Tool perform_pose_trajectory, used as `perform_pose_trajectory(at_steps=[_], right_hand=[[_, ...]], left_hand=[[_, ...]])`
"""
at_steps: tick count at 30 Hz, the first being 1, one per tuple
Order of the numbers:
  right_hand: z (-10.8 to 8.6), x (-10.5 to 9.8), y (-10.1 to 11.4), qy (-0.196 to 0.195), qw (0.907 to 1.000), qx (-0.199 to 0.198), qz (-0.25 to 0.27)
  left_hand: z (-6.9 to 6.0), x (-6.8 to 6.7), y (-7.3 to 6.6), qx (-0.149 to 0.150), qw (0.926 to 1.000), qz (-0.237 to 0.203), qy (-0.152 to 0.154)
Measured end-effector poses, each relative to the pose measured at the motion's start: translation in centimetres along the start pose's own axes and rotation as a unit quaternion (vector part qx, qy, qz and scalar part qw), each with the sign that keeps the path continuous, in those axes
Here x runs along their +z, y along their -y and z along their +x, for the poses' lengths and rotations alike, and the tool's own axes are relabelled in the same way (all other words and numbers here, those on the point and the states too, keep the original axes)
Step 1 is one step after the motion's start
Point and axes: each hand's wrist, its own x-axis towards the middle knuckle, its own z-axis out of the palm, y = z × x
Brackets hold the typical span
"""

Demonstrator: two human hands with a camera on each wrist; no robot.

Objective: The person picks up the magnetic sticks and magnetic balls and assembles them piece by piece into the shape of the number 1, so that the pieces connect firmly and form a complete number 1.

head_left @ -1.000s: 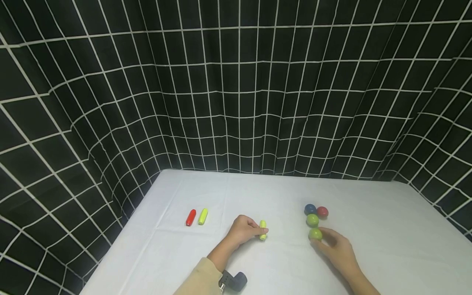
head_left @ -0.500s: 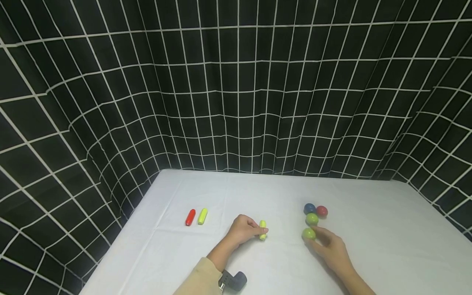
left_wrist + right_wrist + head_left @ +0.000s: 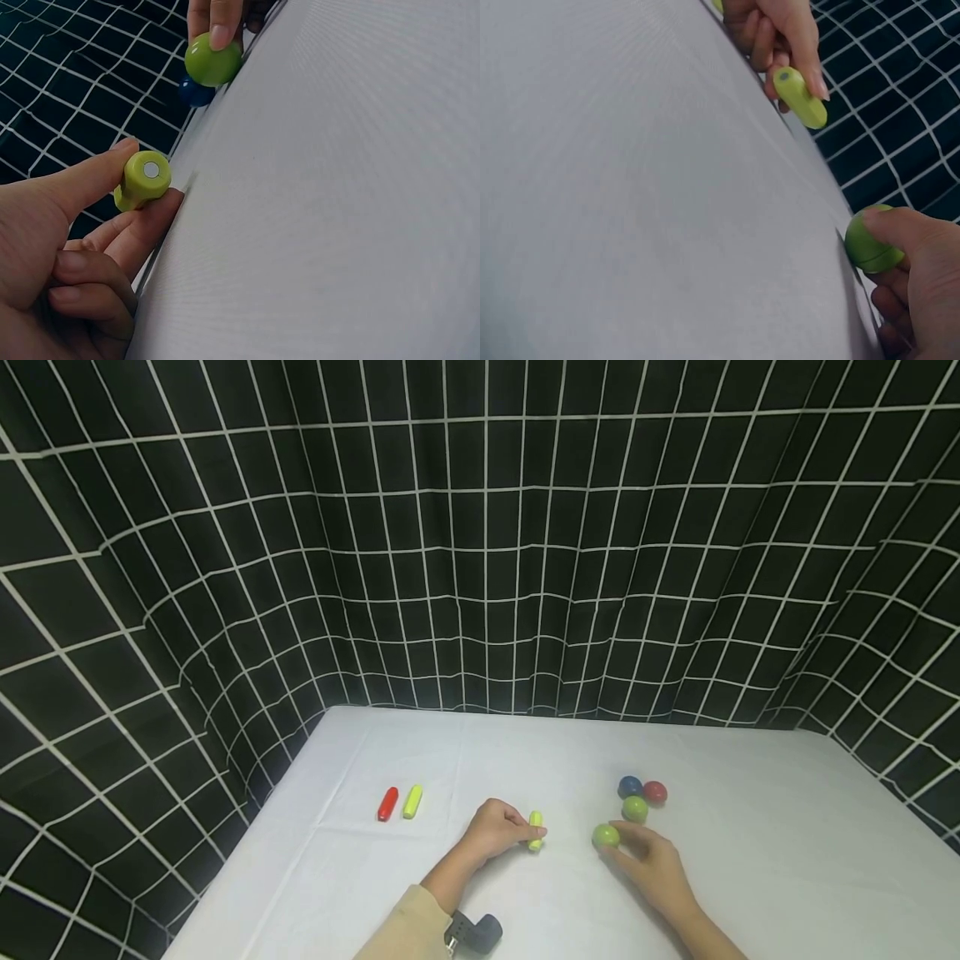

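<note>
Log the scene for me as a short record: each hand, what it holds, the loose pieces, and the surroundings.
left hand: pinches a yellow-green stick
right hand: holds a green ball
held pieces: apart, not touching
loose sticks: red stick and second yellow-green stick, side by side, left of the left hand
loose balls: blue ball, red ball and second green ball, grouped beyond the right hand
surface: white-covered table
backdrop: black curtain with white grid lines
</note>
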Motion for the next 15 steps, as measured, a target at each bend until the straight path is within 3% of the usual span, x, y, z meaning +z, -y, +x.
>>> perform_pose_trajectory(at_steps=[15], right_hand=[[2.4,3.2,1.2,0.007,0.9998,-0.017,0.001]], left_hand=[[-0.1,0.0,0.0,0.001,1.0,0.004,0.006]])
